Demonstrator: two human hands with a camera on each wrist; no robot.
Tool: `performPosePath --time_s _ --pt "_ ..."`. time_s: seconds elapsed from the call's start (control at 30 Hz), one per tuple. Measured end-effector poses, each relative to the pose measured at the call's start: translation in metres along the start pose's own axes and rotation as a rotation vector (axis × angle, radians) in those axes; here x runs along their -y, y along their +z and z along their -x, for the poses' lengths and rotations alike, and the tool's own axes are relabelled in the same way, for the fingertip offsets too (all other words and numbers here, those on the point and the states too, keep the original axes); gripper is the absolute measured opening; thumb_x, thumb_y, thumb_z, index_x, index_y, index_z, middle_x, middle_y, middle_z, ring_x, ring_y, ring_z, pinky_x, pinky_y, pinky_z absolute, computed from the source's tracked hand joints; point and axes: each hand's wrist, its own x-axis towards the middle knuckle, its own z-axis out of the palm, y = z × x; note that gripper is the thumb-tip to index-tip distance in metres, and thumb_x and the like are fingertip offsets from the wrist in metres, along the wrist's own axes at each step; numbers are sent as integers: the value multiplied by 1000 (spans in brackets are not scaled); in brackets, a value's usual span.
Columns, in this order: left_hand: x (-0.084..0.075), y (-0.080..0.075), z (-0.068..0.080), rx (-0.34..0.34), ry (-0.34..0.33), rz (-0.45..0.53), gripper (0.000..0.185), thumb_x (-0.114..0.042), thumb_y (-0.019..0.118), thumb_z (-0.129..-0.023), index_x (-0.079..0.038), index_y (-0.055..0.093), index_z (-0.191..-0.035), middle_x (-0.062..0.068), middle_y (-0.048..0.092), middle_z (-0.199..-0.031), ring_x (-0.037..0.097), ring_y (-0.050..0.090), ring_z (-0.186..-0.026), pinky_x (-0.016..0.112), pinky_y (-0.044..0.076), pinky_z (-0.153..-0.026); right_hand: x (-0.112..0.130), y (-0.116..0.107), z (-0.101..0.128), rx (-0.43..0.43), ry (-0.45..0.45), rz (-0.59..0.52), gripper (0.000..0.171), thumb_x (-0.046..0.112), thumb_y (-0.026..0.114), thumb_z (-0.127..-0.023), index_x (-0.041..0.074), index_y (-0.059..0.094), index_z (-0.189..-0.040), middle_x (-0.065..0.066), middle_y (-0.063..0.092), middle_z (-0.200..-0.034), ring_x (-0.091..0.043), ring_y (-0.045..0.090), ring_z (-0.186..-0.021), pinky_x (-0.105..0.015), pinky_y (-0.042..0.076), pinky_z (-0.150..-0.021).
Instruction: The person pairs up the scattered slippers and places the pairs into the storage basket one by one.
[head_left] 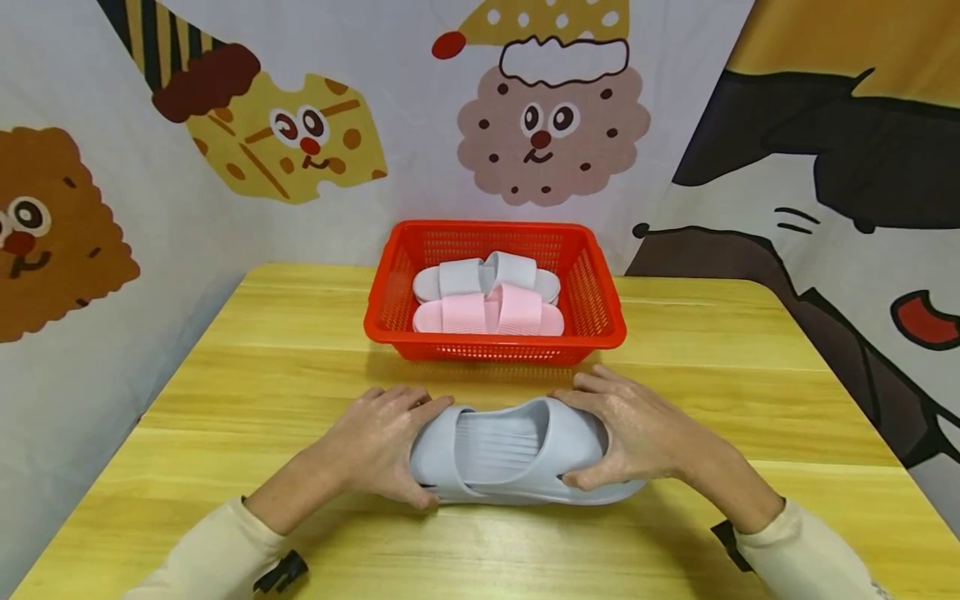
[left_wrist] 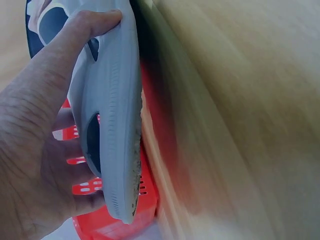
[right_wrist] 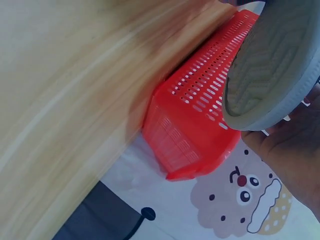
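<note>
A pale blue-grey slipper (head_left: 510, 454) lies sideways on the wooden table (head_left: 262, 367), in front of a red basket (head_left: 495, 346). My left hand (head_left: 382, 446) grips its left end, thumb under the edge. My right hand (head_left: 633, 437) grips its right end. In the left wrist view the slipper (left_wrist: 117, 115) stands on edge with my thumb (left_wrist: 75, 40) curled over its rim. In the right wrist view the ribbed sole (right_wrist: 275, 65) fills the upper right, my hand (right_wrist: 292, 155) below it. Inside the basket lie a grey pair (head_left: 483, 277) and a pink pair (head_left: 487, 314) of slippers.
The basket (right_wrist: 195, 125) stands at the table's far middle. Cartoon-printed cloth (head_left: 555, 125) hangs behind and on both sides. Bare wood lies left and right of my hands.
</note>
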Motion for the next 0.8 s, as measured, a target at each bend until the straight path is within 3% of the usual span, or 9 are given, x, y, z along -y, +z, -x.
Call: performPosePath --time_s 0.27,0.6,0.8 --pt "0 1 -1 4 9 2 110 -76 79 -53 -13 60 -141 6 65 -119 26 60 -105 51 52 -83 1 5 1 1 20 -4 81 60 85 -63 12 70 -126 8 57 -107 -13 51 -99 -35 51 -77" --pt "0 6 -1 7 11 -2 110 -77 79 -52 -14 60 -141 5 63 -116 24 59 -104 48 51 -83 9 15 -8 14 12 -19 79 59 84 -67 11 69 -127 6 59 -108 -13 49 -100 -35 50 -80" --pt "0 6 -2 13 21 -10 112 -78 77 -52 -14 59 -142 5 62 -117 25 59 -105 49 51 -84 11 19 -8 43 21 -12 81 64 79 -73 8 66 -130 4 59 -113 -16 50 -102 -39 49 -84"
